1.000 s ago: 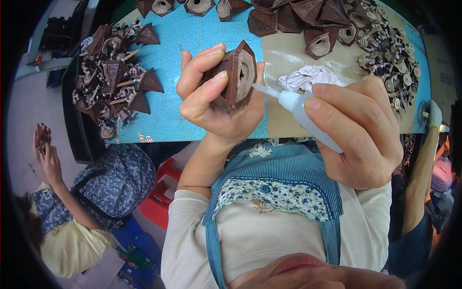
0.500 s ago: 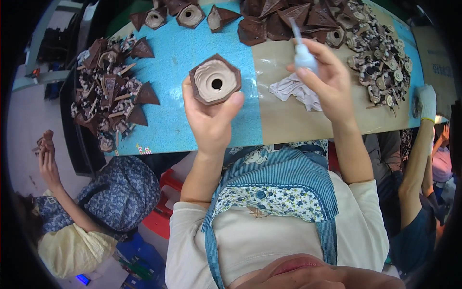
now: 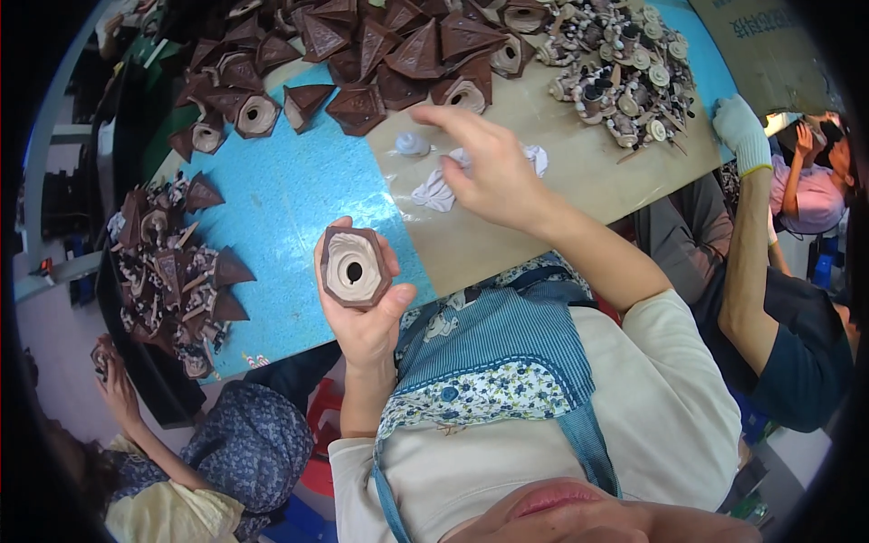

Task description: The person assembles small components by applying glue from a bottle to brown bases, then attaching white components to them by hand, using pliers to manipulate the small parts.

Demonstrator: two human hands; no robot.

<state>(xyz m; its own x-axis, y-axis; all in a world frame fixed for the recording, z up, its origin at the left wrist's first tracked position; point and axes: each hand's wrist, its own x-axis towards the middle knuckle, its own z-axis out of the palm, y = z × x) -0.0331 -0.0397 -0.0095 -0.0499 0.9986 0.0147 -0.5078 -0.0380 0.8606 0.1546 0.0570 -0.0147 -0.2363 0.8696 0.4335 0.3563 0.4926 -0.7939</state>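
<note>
The table (image 3: 285, 281) has two surface coverings: a blue sheet (image 3: 272, 208) with a fine speckled texture on the left, and a smooth tan sheet (image 3: 579, 185), glossy enough to reflect light, on the right. The hollow piece (image 3: 366, 248) is supported by the left hand (image 3: 360, 328) above the blue sheet, close to the near edge of the table. The left hand is curled round the outside, thumb at the right, with the other fingers largely concealed behind. The piece has a dark brown, roughly hexagonal rim; the interior is matt beige, ridged, and narrows like a funnel to a dark round hole. From here, its outer faces are mostly hidden. The right hand (image 3: 493, 176) is raised over the tan sheet, index finger extended, thumb set well apart, its grip visibly empty. A small pale bottle (image 3: 412, 144) is located just beside its fingertips; the nozzle cannot be made out. A crumpled white cloth (image 3: 435, 194) is partly covered by the right hand. A heap of brown faceted pieces (image 3: 421, 52), pointed, with raised relief, extends along the far edge, where it is cut off from view. Toward the right edge, a pile of figurine parts (image 3: 634, 81) includes round beige discs; individual parts are hard to separate.
</note>
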